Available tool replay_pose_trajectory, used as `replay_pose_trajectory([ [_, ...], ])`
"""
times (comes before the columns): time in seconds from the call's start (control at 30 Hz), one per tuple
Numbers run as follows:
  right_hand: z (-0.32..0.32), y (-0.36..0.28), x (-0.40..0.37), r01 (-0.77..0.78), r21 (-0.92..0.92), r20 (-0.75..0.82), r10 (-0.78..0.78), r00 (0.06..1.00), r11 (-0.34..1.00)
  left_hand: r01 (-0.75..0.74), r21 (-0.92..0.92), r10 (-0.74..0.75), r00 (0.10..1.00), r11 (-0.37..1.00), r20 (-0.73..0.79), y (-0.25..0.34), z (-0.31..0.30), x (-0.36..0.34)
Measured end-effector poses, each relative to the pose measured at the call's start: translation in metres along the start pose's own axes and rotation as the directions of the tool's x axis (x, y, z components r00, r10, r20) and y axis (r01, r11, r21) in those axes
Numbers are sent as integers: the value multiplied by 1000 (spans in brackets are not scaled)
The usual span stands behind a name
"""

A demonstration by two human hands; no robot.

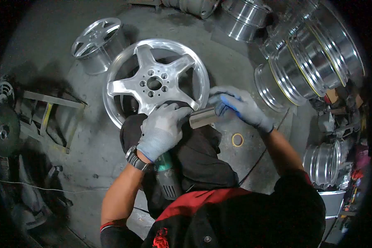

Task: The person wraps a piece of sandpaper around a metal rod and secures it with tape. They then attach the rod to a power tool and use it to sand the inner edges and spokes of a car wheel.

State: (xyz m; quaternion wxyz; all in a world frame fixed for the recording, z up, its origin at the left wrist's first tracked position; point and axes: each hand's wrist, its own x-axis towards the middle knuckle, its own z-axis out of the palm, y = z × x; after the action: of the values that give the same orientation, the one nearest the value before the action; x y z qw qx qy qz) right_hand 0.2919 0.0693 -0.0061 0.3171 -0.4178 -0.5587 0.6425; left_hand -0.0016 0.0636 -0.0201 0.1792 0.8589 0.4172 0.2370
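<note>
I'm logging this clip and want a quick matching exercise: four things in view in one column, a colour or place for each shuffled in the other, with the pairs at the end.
Things
1. five-spoke wheel
2. wristwatch
3. small ring on the floor
4. power tool

Colour or place
A. yellow
B. partly green
C. bright silver
D. on the left wrist

Pairs: 1-C, 2-D, 3-A, 4-B

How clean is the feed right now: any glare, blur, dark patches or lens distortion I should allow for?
Head view: strong fisheye bending, with corners fading to black; bright glare streaks on the stacked polished silver metal rims at right; deep shadow around the dull grey metal frame at left; the grey-and-blue gloved right hand looks slightly smeared, perhaps from motion.
</note>
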Motion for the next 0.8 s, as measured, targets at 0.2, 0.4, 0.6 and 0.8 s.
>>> replay_pose_trajectory([
  [0.2, 16, 17, -8, 462, -842, 216, -612, 761, 278, -5, -64, 6, 1000, 998, 10, -5, 4, 2],
  [0.4, 24, 12, 9, 595, -761, 342, -619, 707, 258, 44, -35, -41, 996, 998, 75, -3, 1, 4],
  [0.6, 39, 3, 15, 385, -711, 25, -526, 850, 589, 49, 13, -50, 997, 999, 51, 1, 3, 0],
  [0.8, 48, -1, 27, -56, -67, -251, 38, 967, 996, 231, -117, -238, 970, 966, -52, 9, 2, -5],
])
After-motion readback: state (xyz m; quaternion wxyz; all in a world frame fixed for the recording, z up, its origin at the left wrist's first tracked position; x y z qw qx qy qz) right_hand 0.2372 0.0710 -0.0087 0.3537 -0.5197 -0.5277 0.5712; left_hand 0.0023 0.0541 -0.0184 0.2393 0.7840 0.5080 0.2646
